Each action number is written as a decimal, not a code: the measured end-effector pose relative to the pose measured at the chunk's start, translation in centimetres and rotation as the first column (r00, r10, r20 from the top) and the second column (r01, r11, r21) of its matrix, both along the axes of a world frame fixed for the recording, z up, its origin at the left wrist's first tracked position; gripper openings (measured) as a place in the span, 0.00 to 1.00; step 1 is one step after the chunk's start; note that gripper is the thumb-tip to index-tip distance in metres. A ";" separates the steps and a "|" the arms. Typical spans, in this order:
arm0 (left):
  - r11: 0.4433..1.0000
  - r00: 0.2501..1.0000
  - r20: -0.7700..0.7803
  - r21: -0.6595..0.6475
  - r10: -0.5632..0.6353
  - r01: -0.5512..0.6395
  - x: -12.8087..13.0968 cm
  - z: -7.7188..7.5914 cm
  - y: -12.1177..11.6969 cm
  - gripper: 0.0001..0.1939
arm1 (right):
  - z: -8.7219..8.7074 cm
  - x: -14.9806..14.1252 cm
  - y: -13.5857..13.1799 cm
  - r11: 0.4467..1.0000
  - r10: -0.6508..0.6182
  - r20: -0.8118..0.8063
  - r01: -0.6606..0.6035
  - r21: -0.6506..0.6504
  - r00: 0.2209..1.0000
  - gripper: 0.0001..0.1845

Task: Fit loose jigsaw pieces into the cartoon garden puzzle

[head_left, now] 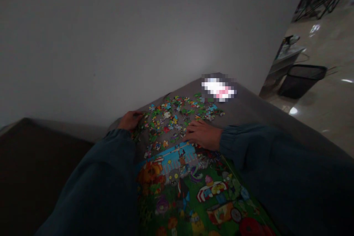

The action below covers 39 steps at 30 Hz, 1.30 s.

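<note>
Many loose jigsaw puzzle pieces (pixel 166 114) lie spread over the grey surface, green, blue, red and white among them. Below them lies a large colourful cartoon picture (pixel 177 188) with a zombie, plants and a cart. My left hand (pixel 130 120) rests at the left edge of the pieces, its fingers drawn together; whatever is between the fingertips is too dark to make out. Over the lower right of the pieces, at the picture's top edge, my right hand (pixel 203 133) is palm down with fingers spread, touching or just above the pieces.
A bright, pixelated phone-like screen (pixel 219 88) lies behind the pieces on the grey surface (pixel 249 107). A pale wall (pixel 124 44) rises behind. On the floor at right stands a dark waste bin (pixel 302 81). Dark furniture (pixel 35 169) is at left.
</note>
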<state>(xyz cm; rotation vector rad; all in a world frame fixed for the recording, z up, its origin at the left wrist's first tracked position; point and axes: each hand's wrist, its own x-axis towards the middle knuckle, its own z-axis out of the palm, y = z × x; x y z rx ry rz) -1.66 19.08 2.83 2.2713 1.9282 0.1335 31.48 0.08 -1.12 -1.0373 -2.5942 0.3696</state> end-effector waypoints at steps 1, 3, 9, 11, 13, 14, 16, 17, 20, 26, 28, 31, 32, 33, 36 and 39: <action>1.000 1.000 0.005 -0.005 0.005 -0.005 -0.2 0.0 -0.1 0.16 | 0.0 0.0 0.0 1.000 0.000 -0.001 0.000 -0.001 1.000 0.14; 1.000 1.000 0.004 -0.010 0.003 -0.003 -0.4 -0.2 -0.2 0.18 | -0.1 0.0 -0.1 1.000 -0.001 -0.004 0.001 0.002 1.000 0.14; 0.997 0.999 0.027 0.060 -0.046 0.044 -0.1 -0.8 -0.3 0.21 | 0.0 -0.1 -0.3 1.000 -0.016 0.016 0.015 0.009 1.000 0.13; 0.996 0.999 0.030 0.083 -0.041 0.038 0.1 -1.1 -0.2 0.23 | 0.1 -0.1 -0.3 1.000 -0.019 0.020 0.019 0.007 1.000 0.13; 0.994 0.999 0.028 0.106 -0.021 0.018 0.1 -1.2 -0.3 0.27 | 0.2 -0.1 -0.3 1.000 -0.022 0.021 0.022 0.003 1.000 0.14; 0.993 1.000 0.026 0.117 -0.009 0.006 0.0 -1.1 -0.4 0.29 | 0.2 -0.1 -0.4 1.000 -0.022 0.021 0.022 0.000 1.000 0.14; 0.990 1.000 0.024 0.140 0.010 -0.013 -0.3 -0.5 -0.7 0.31 | 0.2 0.0 -0.4 1.000 -0.022 0.022 0.023 -0.003 0.999 0.14; 0.988 1.000 0.026 0.152 0.014 -0.018 -0.6 0.1 -1.0 0.31 | 0.1 0.0 -0.3 1.000 -0.025 0.022 0.025 -0.006 0.999 0.13; 0.986 0.999 0.046 0.165 -0.006 -0.001 -1.3 2.7 -2.8 0.30 | 0.0 0.1 -0.3 0.999 -0.032 0.015 0.032 -0.011 0.999 0.13; 0.954 0.957 0.034 0.100 -0.287 0.282 -3.2 6.8 -13.8 0.24 | -0.2 0.1 -0.3 1.000 -0.021 -0.002 0.021 0.011 1.000 0.13; 0.893 0.897 0.030 0.121 -0.441 0.434 -3.7 6.6 -18.5 0.19 | -0.3 0.2 -0.4 0.999 -0.021 -0.004 0.021 0.024 1.000 0.13; 0.842 0.848 0.027 0.134 -0.530 0.522 -4.2 5.2 -24.0 0.17 | -0.4 0.2 -0.4 0.999 -0.031 0.004 0.031 0.033 1.000 0.14; 0.838 0.844 0.030 0.150 -0.535 0.525 -4.2 4.5 -25.2 0.16 | -0.4 0.2 -0.5 0.999 -0.033 0.005 0.032 0.029 0.999 0.14; 0.836 0.845 0.032 0.165 -0.534 0.523 -4.2 3.9 -26.1 0.16 | -0.4 0.2 -0.5 0.999 -0.033 0.006 0.033 0.026 0.999 0.14; 0.843 0.853 0.020 0.171 -0.521 0.511 -4.2 2.2 -27.5 0.15 | -0.3 0.2 -0.5 0.999 -0.027 0.008 0.027 0.022 1.000 0.14; 0.850 0.861 -0.012 0.157 -0.508 0.504 -4.1 1.2 -27.9 0.14 | -0.2 0.3 -0.6 1.000 -0.024 0.011 0.024 0.020 1.000 0.14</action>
